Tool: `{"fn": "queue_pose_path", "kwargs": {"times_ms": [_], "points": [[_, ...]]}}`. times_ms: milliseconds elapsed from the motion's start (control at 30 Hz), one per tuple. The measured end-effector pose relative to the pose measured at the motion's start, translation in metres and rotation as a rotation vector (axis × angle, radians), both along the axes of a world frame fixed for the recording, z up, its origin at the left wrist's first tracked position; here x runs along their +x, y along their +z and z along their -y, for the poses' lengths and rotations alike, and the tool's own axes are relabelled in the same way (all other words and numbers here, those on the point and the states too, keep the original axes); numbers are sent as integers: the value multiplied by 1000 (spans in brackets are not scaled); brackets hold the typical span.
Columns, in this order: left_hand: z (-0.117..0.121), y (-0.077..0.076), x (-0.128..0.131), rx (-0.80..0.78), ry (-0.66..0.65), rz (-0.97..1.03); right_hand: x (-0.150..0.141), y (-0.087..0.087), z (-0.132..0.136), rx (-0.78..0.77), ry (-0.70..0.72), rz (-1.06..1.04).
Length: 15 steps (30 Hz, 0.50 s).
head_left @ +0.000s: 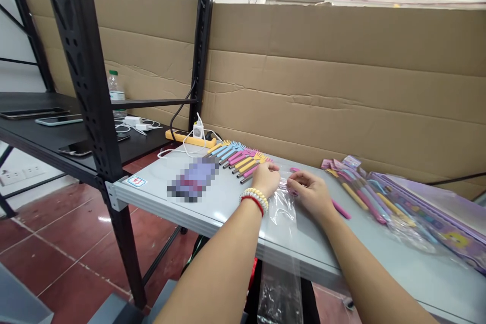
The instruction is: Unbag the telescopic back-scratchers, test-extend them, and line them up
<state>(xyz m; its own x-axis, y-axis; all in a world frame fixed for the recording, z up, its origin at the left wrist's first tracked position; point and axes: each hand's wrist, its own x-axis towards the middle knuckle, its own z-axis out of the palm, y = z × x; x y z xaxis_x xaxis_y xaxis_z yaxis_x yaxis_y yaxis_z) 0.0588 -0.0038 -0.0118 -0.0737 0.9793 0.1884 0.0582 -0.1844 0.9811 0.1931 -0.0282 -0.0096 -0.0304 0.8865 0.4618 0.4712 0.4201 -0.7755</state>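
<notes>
A long clear plastic bag [283, 212] lies over the front edge of the table and hangs down below it. Both hands are at its upper end. My left hand [266, 180], with a beaded bracelet and a red band at the wrist, has its fingers closed at the bag's left side. Curled fingers of my right hand [310, 191] pinch the right side. Just left of my left hand runs a row of small forks [239, 157] with yellow, blue and pink parts and metal ends. A pink handle [340, 209] pokes out beside my right wrist.
Plastic-wrapped colourful utensils [366, 195] and a purple pouch [444, 212] lie at the right. A pixelated item [193, 179] is on the left, near a yellow power strip [190, 138]. A black rack post [85, 71] stands left; cardboard [341, 76] walls the back.
</notes>
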Motion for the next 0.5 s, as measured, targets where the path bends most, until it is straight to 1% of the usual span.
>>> {"fn": "queue_pose_path", "kwargs": {"times_ms": [133, 200, 300, 367, 500], "points": [[-2, 3, -1, 24, 4, -5, -1, 3, 3, 19, -5, -14], [-4, 4, 0, 36, 18, 8, -1, 5, 5, 2, 50, -65], [-8, 4, -1, 36, 56, 79, -2, 8, 8, -110, 160, -164], [-9, 4, -3, 28, 120, 148, -3, 12, 11, -204, 209, -214], [-8, 3, -12, -4, 311, 253, -3, 18, 19, -350, 324, -267]]}}
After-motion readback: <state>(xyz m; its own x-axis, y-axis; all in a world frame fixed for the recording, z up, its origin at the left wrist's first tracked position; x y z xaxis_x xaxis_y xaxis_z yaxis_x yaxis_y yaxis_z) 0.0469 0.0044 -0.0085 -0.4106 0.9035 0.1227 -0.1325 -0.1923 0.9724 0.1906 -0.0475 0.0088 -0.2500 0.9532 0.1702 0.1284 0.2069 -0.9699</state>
